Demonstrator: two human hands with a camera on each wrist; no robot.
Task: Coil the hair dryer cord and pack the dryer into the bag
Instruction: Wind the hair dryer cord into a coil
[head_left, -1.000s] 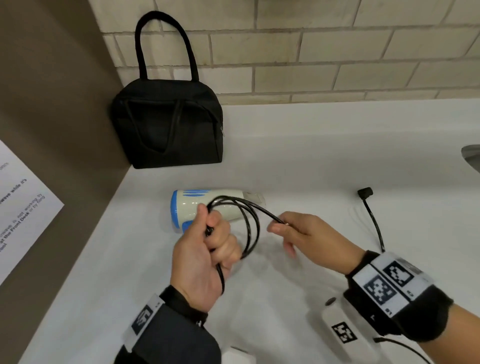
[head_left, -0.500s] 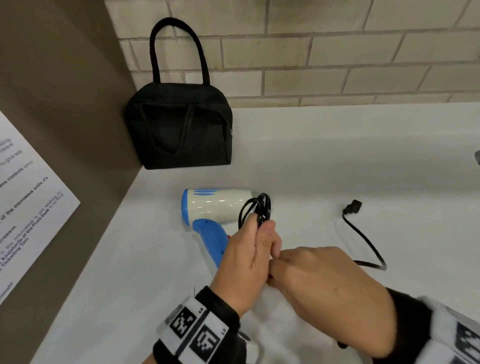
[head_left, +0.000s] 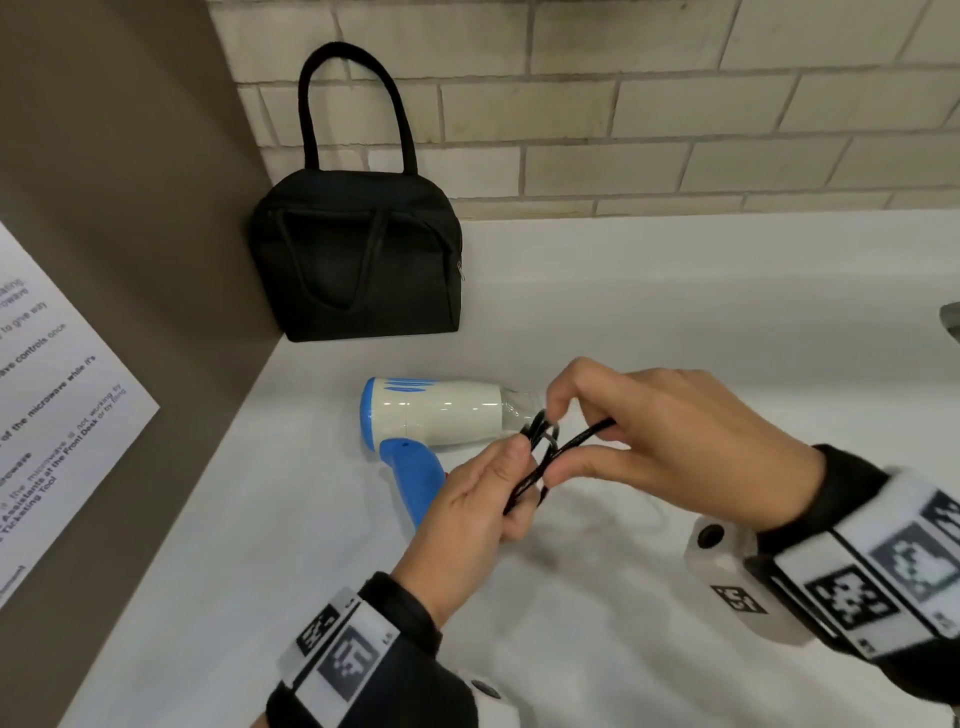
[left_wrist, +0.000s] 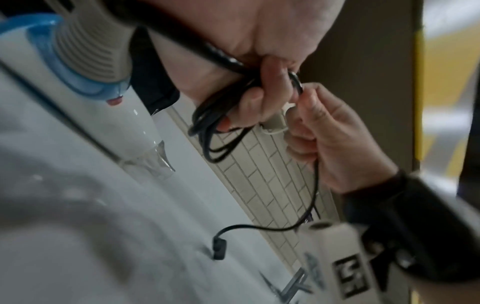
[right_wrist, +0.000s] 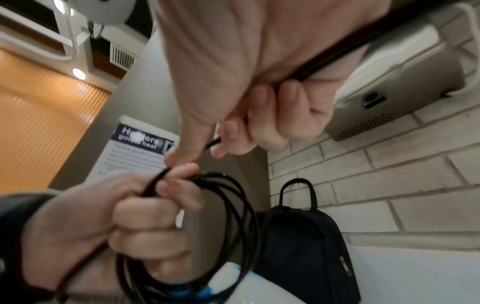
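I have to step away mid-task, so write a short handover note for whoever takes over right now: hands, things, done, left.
Left hand: grips the coiled loops of the cord above the counter.
Right hand: pinches the free stretch of cord, feeding it to the coil.
Hair dryer: lies on its side on the counter, in front of the bag.
Bag: stands against the wall; whether it is unzipped cannot be told.
Done: several loops coiled.
Left: the tail with the plug lies loose on the counter; finish coiling, then pack the dryer into the bag.
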